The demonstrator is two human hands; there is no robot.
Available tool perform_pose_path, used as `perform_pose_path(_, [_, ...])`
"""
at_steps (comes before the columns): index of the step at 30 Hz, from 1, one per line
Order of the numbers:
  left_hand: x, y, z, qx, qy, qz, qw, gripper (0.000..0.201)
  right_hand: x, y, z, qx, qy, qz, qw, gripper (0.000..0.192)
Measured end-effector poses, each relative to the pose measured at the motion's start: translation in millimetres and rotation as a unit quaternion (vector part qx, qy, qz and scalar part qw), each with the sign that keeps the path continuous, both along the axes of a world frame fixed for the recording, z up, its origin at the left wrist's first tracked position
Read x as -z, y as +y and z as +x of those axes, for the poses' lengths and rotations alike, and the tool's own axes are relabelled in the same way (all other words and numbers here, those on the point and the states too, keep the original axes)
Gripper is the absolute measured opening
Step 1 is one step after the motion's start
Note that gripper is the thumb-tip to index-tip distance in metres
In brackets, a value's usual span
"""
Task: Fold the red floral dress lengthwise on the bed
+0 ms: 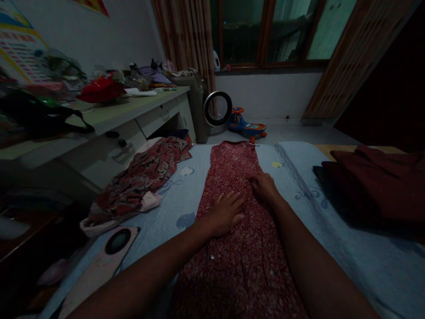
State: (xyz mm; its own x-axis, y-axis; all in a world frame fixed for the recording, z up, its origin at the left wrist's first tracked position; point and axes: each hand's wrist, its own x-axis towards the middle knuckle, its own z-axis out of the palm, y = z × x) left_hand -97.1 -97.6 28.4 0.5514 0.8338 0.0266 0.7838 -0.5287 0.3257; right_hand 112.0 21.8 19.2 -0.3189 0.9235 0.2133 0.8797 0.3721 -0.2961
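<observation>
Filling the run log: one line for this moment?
left hand flat on red speckled fabric dress | right hand flat on it | pale blue bedsheet beneath

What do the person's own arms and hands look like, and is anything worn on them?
The left hand and right hand are bare: no gloves, rings or watch visible. Both forearms show no sleeves up to the picture's lower edge. The dim light hides finer details.

No legible text found. The wall poster [18, 46] above the worktop's left end carries print too blurred to read.
</observation>
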Motion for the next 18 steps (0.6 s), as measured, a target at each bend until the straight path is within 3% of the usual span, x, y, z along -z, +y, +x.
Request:
perform_pose_path(3, [-6.6, -12.5, 4.7, 0.030, -0.023, 0.002, 0.999, 0.045, -9.8, 3.2, 3.4, -0.011, 0.041, -0.026, 0.999, 0.020])
perform_pose_path(6, [-5.3, -21.6, 9.1, 0.042, -0.041, 0.005, 0.998, 0.042, -18.9, 2.5, 3.9, -0.090, 0.087, -0.117, 0.985, 0.013])
perform_pose_path(10, [4.4, -24.5, 11.3, 0.034, -0.060, 0.023, 0.997, 0.045, -23.0, -2.8, 1.4, -0.164, 0.039, -0.211, 0.963, 0.009])
perform_pose_path(18, [8.5, -25.6, 9.0, 0.046, -0.059, 0.037, 0.997, 0.043, -14.3, 0.2, 1.7, -0.102, -0.053, -0.103, 0.988, 0.024])
